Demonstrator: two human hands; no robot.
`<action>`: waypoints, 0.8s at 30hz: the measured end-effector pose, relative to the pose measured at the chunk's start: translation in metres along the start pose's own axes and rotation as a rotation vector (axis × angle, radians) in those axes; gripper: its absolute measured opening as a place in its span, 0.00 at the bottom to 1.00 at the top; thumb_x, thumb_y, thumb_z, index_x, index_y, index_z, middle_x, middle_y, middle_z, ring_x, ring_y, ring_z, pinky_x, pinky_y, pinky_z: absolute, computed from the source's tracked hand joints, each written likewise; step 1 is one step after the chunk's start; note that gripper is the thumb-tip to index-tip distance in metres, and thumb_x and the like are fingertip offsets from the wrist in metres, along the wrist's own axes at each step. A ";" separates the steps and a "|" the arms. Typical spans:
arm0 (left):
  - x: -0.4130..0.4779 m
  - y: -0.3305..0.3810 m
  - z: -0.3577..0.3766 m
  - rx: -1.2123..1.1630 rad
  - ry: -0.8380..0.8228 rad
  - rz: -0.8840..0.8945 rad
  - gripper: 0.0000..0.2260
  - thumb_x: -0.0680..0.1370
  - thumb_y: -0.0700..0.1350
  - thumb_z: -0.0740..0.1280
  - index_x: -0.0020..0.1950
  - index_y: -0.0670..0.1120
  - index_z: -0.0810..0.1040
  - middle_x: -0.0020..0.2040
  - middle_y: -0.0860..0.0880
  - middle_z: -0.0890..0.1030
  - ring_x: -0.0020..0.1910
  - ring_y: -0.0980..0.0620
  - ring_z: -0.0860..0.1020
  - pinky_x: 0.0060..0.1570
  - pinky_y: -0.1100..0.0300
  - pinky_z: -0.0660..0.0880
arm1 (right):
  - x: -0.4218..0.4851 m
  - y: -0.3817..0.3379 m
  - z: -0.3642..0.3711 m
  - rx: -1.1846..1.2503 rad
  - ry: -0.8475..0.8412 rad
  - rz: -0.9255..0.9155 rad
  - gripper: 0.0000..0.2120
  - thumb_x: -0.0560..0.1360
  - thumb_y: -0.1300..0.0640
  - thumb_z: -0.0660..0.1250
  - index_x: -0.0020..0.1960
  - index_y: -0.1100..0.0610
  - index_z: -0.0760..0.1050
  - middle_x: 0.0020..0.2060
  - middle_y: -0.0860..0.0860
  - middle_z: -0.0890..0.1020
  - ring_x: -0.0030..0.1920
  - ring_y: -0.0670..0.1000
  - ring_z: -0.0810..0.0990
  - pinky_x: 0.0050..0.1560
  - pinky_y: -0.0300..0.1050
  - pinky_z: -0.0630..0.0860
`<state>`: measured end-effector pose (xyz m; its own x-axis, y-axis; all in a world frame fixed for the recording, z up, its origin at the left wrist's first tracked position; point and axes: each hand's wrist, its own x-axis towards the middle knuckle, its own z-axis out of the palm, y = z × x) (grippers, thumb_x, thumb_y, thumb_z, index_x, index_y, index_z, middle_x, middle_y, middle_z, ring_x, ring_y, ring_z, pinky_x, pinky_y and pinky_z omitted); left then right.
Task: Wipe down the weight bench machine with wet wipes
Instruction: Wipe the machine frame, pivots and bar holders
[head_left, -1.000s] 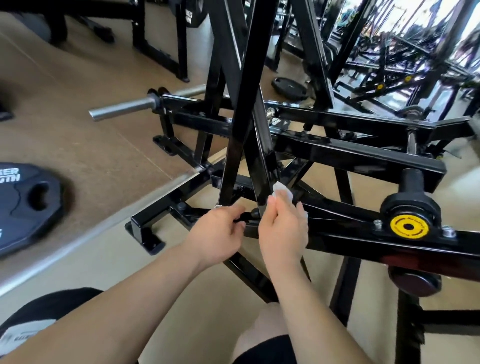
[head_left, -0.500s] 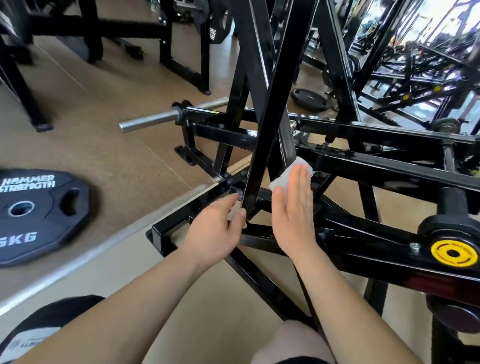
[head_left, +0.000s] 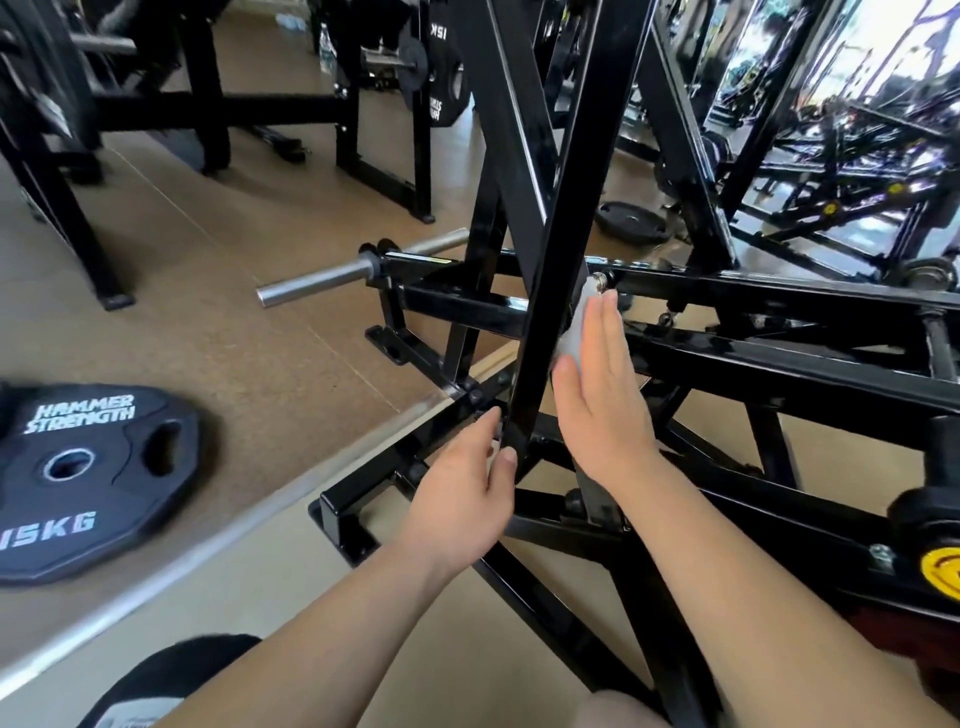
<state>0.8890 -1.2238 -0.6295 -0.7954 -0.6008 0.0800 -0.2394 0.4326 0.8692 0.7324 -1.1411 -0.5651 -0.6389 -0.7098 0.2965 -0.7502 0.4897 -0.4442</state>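
Note:
A black steel weight machine fills the view, with a slanted black bar (head_left: 545, 312) rising through the middle. My right hand (head_left: 602, 400) lies flat with straight fingers and presses a white wet wipe (head_left: 576, 327) against the right side of that bar. Only the wipe's upper edge shows past my fingers. My left hand (head_left: 462, 499) holds the foot of the same bar, thumb and fingers curled round it just above the base frame (head_left: 363, 493).
A black 15 kg plate (head_left: 88, 478) lies on the brown floor at the left. A steel weight horn (head_left: 322, 278) sticks out leftwards from the frame. A yellow-capped pivot (head_left: 943, 566) sits at the right edge. Other black racks (head_left: 223, 109) stand behind.
My right hand has slid the wipe up the slanted bar, from near its foot to the level of the cross beam, its fingers now flat. My left hand stays at the bar's foot.

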 end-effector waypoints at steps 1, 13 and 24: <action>0.002 -0.002 0.000 0.007 0.006 0.002 0.25 0.84 0.58 0.56 0.82 0.57 0.60 0.77 0.58 0.70 0.74 0.57 0.71 0.72 0.50 0.71 | -0.012 0.001 0.007 -0.021 0.017 0.016 0.30 0.88 0.47 0.45 0.83 0.49 0.32 0.82 0.42 0.32 0.80 0.41 0.32 0.82 0.46 0.42; 0.006 -0.002 -0.010 0.007 0.053 0.013 0.23 0.86 0.53 0.57 0.82 0.54 0.62 0.78 0.57 0.69 0.76 0.59 0.67 0.75 0.53 0.68 | 0.001 -0.003 -0.009 -0.006 -0.042 0.089 0.32 0.87 0.42 0.43 0.82 0.50 0.30 0.82 0.45 0.34 0.82 0.45 0.38 0.83 0.51 0.51; 0.000 -0.014 -0.023 0.049 0.025 0.011 0.24 0.86 0.53 0.57 0.82 0.52 0.61 0.79 0.56 0.68 0.76 0.59 0.67 0.76 0.57 0.65 | -0.079 0.008 0.034 -0.162 0.026 0.034 0.29 0.85 0.43 0.37 0.82 0.46 0.29 0.82 0.46 0.31 0.82 0.48 0.32 0.83 0.57 0.43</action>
<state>0.9049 -1.2456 -0.6299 -0.7840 -0.6122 0.1025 -0.2578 0.4714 0.8434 0.7825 -1.0983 -0.6206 -0.6674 -0.6788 0.3063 -0.7440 0.5902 -0.3131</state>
